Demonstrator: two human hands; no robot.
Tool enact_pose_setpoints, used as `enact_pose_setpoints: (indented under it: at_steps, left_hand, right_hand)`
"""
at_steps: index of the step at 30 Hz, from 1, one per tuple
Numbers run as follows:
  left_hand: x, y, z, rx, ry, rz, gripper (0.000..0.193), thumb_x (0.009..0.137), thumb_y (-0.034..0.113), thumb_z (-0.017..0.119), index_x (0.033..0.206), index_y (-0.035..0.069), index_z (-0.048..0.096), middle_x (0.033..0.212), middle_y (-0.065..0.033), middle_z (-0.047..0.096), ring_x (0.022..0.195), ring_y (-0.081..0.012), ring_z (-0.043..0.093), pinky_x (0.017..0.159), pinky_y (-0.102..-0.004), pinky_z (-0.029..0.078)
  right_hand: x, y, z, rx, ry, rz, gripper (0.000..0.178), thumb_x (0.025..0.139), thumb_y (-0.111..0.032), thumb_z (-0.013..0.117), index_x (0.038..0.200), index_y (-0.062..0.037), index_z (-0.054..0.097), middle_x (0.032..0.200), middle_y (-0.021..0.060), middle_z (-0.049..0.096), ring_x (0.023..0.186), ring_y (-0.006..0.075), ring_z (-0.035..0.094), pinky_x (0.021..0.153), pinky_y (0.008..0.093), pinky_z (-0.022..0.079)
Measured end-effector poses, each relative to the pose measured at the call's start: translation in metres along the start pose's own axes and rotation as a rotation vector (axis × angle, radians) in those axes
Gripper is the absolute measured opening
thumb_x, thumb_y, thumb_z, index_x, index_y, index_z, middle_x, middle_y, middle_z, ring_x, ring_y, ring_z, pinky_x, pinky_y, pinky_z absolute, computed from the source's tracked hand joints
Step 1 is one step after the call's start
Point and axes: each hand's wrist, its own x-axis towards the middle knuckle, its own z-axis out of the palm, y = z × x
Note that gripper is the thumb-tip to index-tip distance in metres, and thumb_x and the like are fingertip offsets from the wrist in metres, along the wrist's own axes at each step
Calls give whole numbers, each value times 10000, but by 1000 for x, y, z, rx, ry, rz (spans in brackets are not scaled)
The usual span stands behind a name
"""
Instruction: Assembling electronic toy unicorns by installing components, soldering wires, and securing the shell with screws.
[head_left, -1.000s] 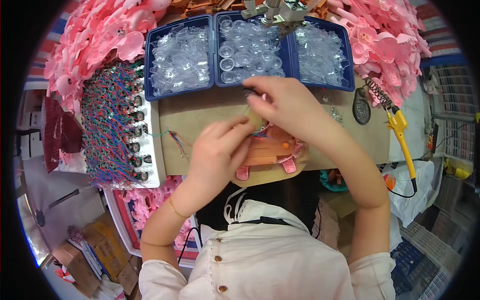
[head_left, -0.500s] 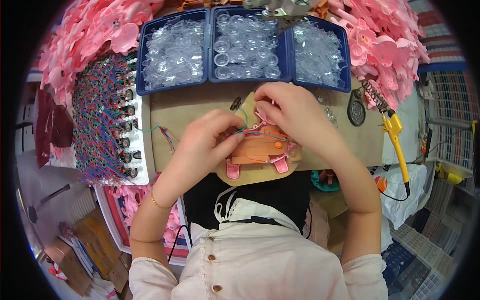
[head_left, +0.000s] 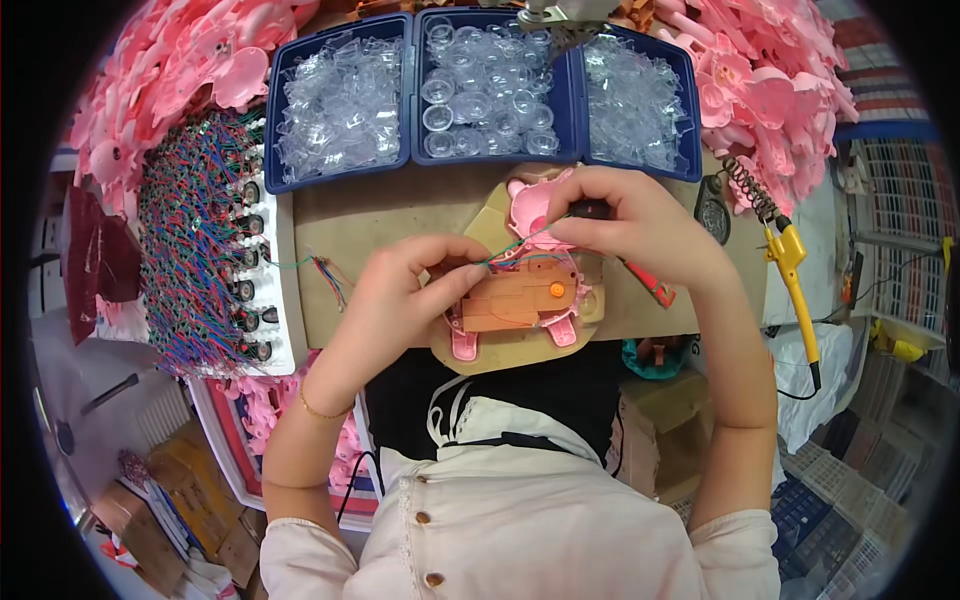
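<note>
A pink plastic toy shell point(head_left: 535, 205) lies on a beige fixture board point(head_left: 480, 355) in front of me, an orange-brown box point(head_left: 500, 300) with an orange knob set into its body. Thin coloured wires point(head_left: 525, 243) cross the shell above the box. At the box's upper left, my left hand point(head_left: 425, 285) is closed, thumb and forefinger pinching these wires. My right hand point(head_left: 615, 220) pinches a green strand of them beside the shell's round head part. A dark round piece point(head_left: 590, 209) shows under the right fingers; its kind is partly hidden.
Blue trays point(head_left: 415, 100) of clear plastic parts stand behind. Wired speakers point(head_left: 245, 255) fill a white tray at left. Pink shells point(head_left: 760, 90) are heaped at both back corners. A yellow soldering iron point(head_left: 790, 270) hangs at right; a red-and-black tool point(head_left: 650, 283) lies under my right forearm.
My right hand has moved right and drawn the wire strand out, baring the shell's head part. The dark round piece left of the head is gone from there. My left hand stays nearly in place.
</note>
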Motion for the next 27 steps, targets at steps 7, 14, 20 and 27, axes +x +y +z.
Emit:
enact_pose_setpoints:
  at_steps: [7, 14, 20, 27]
  left_hand:
    - [5, -8, -2, -81, -106, 87, 169, 866, 104, 635, 975, -25, 653, 796, -40, 638, 685, -89, 569, 632, -250, 471]
    - [11, 1, -5, -203, -221, -179, 137, 863, 84, 646, 948, -23, 653, 835, 8, 620, 744, -52, 544, 669, -219, 458]
    - [11, -5, -3, -211, -205, -118, 171, 876, 105, 639, 976, -33, 656, 780, -21, 651, 692, -57, 576, 625, -226, 480]
    - [11, -5, -3, -262, -216, -132, 182, 874, 107, 641, 995, -27, 660, 794, -22, 658, 694, -55, 577, 626, -224, 484]
  right_hand:
    - [-3, 16, 22, 128, 225, 116, 239, 855, -99, 633, 1069, 6, 637, 866, 30, 639, 677, 76, 550, 637, 233, 462]
    - [1, 32, 32, -559, 301, -357, 234, 747, -111, 700, 974, -73, 654, 950, 69, 621, 830, 229, 600, 733, 328, 479]
    - [-3, 34, 32, -706, 260, -405, 204, 732, -140, 704, 907, -56, 641, 907, 67, 617, 843, 260, 597, 723, 370, 472]
    - [-6, 22, 34, -880, 186, -308, 183, 731, -105, 686, 902, -59, 643, 897, 71, 621, 744, 258, 608, 638, 373, 479]
